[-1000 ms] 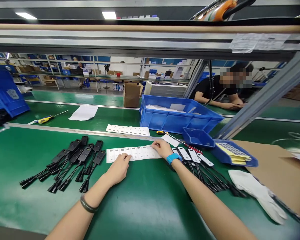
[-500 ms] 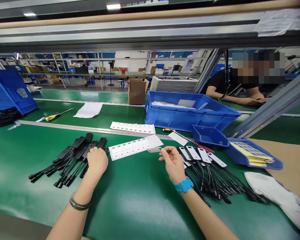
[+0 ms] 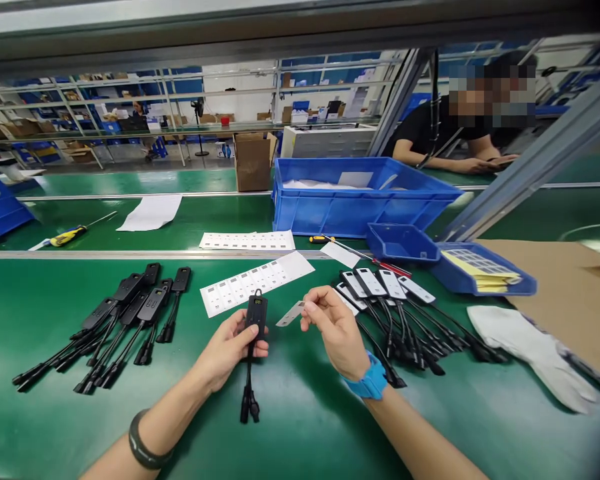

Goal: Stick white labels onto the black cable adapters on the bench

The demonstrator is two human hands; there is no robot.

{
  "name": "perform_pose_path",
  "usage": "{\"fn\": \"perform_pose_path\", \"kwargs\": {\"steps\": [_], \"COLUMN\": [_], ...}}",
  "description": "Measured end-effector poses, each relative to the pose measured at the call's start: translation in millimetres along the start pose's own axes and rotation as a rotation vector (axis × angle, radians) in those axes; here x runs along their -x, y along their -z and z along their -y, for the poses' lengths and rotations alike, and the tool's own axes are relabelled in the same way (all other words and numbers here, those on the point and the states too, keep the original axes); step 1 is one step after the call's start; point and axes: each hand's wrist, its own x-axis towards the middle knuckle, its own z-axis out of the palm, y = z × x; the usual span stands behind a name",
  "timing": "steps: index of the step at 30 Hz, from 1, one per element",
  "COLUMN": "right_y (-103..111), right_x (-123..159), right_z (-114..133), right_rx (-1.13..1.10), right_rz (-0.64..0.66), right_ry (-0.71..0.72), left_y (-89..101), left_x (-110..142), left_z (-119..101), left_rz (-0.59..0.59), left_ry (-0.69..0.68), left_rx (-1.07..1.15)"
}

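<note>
My left hand (image 3: 230, 350) grips a black cable module (image 3: 255, 314) upright above the green bench, its two leads (image 3: 249, 400) hanging down. My right hand (image 3: 333, 330) pinches a small white label sticker (image 3: 291, 313) just right of the module. A white label sheet (image 3: 256, 281) lies beyond both hands. To the left lies a pile of bare black modules (image 3: 130, 307). To the right lies a row of modules with white labels (image 3: 385, 287) on them.
A large blue crate (image 3: 355, 207), a small blue bin (image 3: 403, 241) and a blue tray with yellow sheets (image 3: 480, 270) stand at the back right. A white glove (image 3: 530, 350) and cardboard (image 3: 565, 293) lie right. Another person (image 3: 460, 133) leans on the far bench.
My left hand took one black module from the left pile and brought it to the middle. My right hand peeled a label off the sheet and carried it toward the module.
</note>
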Motion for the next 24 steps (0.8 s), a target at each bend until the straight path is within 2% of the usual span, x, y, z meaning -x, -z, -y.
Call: {"fn": "perform_pose_path", "kwargs": {"steps": [6, 13, 24], "right_y": [-4.4, -12.1, -13.7], "right_x": [1.6, 9.9, 12.6], "right_z": [8.3, 5.1, 6.5], "right_rx": [0.029, 0.152, 0.226], "right_rz": [0.032, 0.032, 0.058], "right_ry": [-0.033, -0.069, -0.050], "left_y": [-9.4, -17.9, -20.1], "left_x": [6.4, 11.1, 14.0], "left_z": [1.6, 7.1, 7.2], "left_rz": [0.093, 0.200, 0.241], "left_ry": [0.038, 0.091, 0.120], "left_rx": [0.019, 0.074, 0.075]}}
